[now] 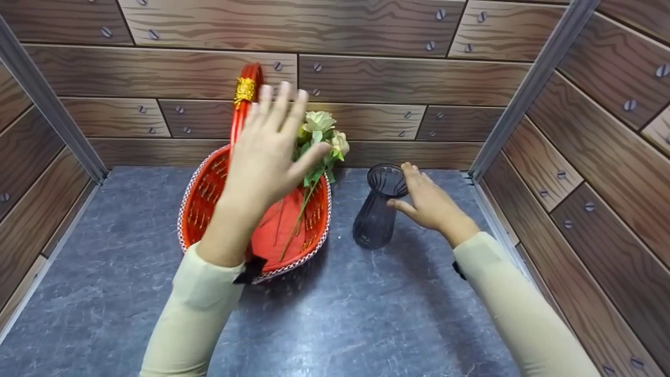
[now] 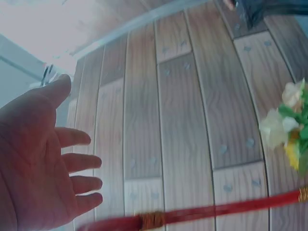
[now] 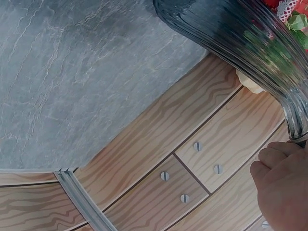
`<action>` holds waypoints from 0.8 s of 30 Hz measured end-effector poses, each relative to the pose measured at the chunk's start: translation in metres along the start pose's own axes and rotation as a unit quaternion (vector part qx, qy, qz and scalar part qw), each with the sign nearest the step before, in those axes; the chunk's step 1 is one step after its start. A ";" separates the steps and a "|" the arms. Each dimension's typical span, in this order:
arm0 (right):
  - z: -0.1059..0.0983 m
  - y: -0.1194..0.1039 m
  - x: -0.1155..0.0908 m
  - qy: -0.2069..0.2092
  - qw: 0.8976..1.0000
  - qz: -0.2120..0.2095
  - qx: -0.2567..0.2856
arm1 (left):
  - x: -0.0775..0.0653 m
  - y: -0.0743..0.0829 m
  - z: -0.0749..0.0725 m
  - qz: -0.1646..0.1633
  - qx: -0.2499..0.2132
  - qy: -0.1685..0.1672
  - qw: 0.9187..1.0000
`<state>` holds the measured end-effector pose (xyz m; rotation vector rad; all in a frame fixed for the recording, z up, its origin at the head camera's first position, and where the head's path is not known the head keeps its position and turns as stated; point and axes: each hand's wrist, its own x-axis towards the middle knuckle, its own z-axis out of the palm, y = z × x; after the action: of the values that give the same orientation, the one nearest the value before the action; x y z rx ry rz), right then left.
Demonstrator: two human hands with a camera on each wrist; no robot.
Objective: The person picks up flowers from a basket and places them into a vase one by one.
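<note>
My left hand (image 1: pixel 267 157) hovers over a red woven basket (image 1: pixel 191 209), its fingers stretched out and palm bare in the left wrist view. Artificial flowers (image 1: pixel 320 123), cream with green leaves, lean out of the basket's back right side, their thin stems running down onto its red floor. To the right, a dark ribbed glass vase (image 1: pixel 372 225) stands upright. My right hand (image 1: pixel 432 204) holds its rim from the right, thumb on the near side and fingers farther back. Part of the rim is hidden by this hand in the right wrist view.
The basket's tall red handle (image 1: pixel 252 76), wrapped with gold trim, rises behind my left hand. Wood-patterned panels (image 1: pixel 377 78) wall in the back and sides. The floor (image 1: pixel 324 335) is grey, marble-like, with metal strips (image 1: pixel 505 86) at the corners.
</note>
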<state>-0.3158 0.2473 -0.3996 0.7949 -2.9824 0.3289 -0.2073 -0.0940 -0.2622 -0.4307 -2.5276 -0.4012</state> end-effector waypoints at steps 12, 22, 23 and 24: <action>-0.001 0.004 -0.003 -0.004 1.000 0.004 0.011 | -0.052 -0.063 -0.004 -0.081 -0.036 0.090 0.992; -0.001 0.003 -0.002 -0.001 1.000 0.002 0.008 | -0.085 -0.107 0.014 -0.124 -0.057 0.106 0.985; 0.000 0.002 -0.001 -0.002 1.000 0.002 0.009 | -0.088 -0.112 0.019 -0.126 -0.059 0.100 0.985; 0.001 0.001 -0.001 -0.002 1.000 0.002 0.011 | -0.092 -0.118 0.024 -0.130 -0.060 0.092 0.985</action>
<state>-0.3161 0.2488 -0.4005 0.7924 -2.9897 0.3608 -0.1890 -0.2119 -0.3553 -0.0998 -2.3909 -0.6632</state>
